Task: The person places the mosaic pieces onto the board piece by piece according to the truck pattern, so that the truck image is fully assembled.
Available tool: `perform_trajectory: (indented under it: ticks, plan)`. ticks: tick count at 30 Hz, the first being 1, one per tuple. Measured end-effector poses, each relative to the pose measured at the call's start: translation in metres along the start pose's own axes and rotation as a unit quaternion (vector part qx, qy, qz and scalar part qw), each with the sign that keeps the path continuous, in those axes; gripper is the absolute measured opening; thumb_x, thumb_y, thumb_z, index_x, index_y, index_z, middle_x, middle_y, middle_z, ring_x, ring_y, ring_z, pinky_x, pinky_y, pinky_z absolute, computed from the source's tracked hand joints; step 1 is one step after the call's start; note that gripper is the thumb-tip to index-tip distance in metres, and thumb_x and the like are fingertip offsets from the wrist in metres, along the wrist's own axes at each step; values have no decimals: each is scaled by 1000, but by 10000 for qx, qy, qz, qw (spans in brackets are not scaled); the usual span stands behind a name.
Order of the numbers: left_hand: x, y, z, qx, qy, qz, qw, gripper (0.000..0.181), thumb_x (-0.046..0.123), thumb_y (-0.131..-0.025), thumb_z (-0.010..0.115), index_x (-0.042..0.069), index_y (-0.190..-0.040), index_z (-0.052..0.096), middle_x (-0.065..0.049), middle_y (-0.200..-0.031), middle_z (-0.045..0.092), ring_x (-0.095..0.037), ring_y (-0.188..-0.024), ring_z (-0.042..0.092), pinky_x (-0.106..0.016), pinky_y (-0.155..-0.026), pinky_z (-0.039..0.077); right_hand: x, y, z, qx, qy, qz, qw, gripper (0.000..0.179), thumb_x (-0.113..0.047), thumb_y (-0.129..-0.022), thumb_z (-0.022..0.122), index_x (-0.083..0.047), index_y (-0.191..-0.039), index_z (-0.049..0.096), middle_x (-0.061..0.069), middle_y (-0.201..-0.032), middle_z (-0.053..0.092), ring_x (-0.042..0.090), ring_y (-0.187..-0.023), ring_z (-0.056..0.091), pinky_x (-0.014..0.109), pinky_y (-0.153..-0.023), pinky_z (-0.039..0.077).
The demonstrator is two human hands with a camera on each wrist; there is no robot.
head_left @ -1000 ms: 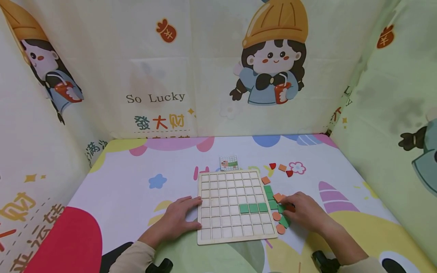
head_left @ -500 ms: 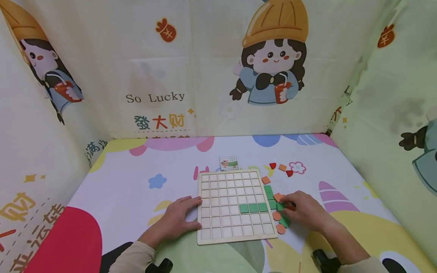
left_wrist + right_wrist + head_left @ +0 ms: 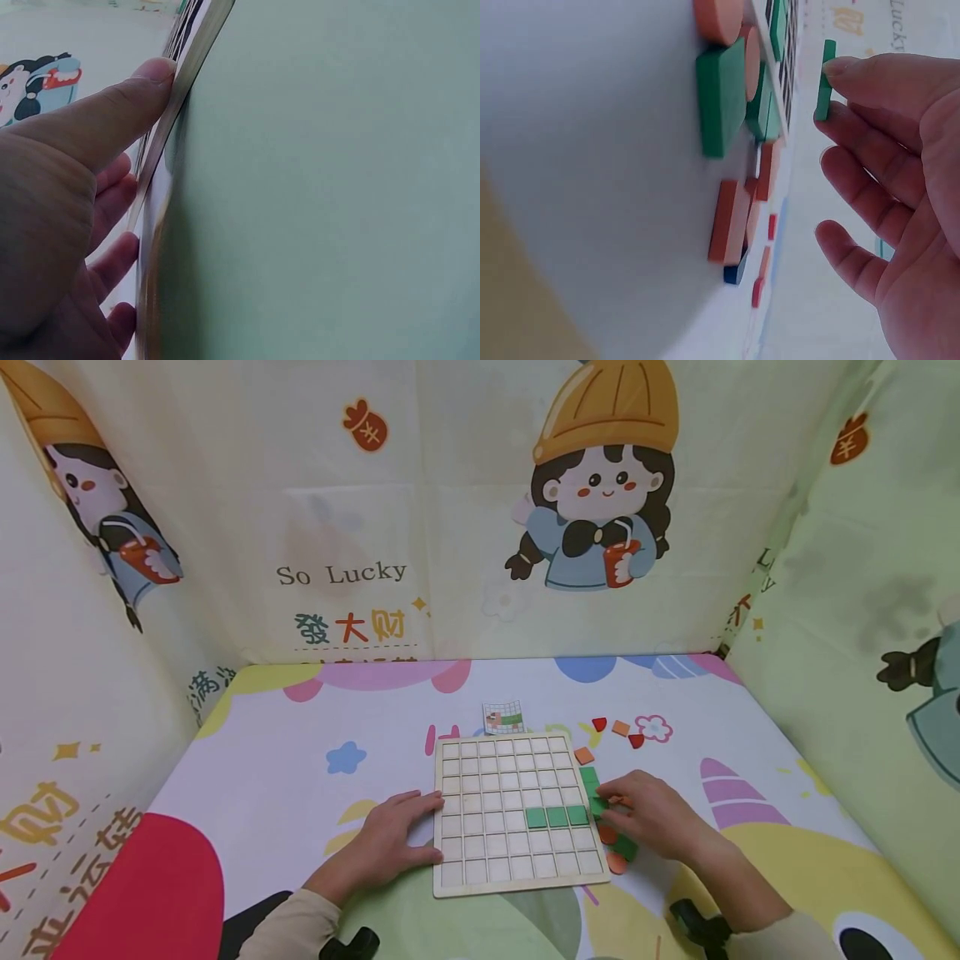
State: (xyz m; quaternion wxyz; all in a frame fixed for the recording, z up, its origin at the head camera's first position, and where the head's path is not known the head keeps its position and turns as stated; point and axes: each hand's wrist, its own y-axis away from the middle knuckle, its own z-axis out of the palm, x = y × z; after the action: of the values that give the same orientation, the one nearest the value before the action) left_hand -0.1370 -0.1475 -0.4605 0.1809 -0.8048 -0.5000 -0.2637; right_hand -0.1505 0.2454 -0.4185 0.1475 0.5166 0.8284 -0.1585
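Observation:
A pale wooden grid board [image 3: 497, 848] lies on the table, with a row of 3 green square tiles [image 3: 557, 817] in its cells. My left hand [image 3: 393, 833] rests against the board's left edge, thumb and fingers touching its rim [image 3: 198, 56]. Between the thumb and a fingertip of my right hand [image 3: 654, 814] a green square tile [image 3: 825, 82] is pinched on edge, raised above the loose pieces right of the board. My other right fingers are loosely bent. In the head view that hand hides part of the pile.
Loose green tiles [image 3: 626, 847], orange discs [image 3: 617, 863] and an orange square [image 3: 584, 757] lie along the board's right side. Farther back are red pieces [image 3: 636, 741] and another orange square [image 3: 621, 728]. A small patterned picture card [image 3: 503, 718] stands behind the board.
My right hand has lifted a green tile out of the pile and shifted left toward the board's right edge. The left hand and the board stay in place.

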Motion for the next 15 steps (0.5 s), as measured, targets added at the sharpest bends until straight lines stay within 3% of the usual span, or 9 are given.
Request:
perform_trajectory:
  ticks: [15]
  plan:
    - [-2, -1, 1, 93, -66, 204, 9997, 66, 33, -80, 84, 7, -136, 60, -5, -143, 56, -40, -134, 43, -61, -106, 34, -24, -23, 14, -204, 143, -344, 9991, 24, -15, -87, 77, -9, -111, 74, -5, -100, 67, 20, -95, 58, 41, -84, 53]
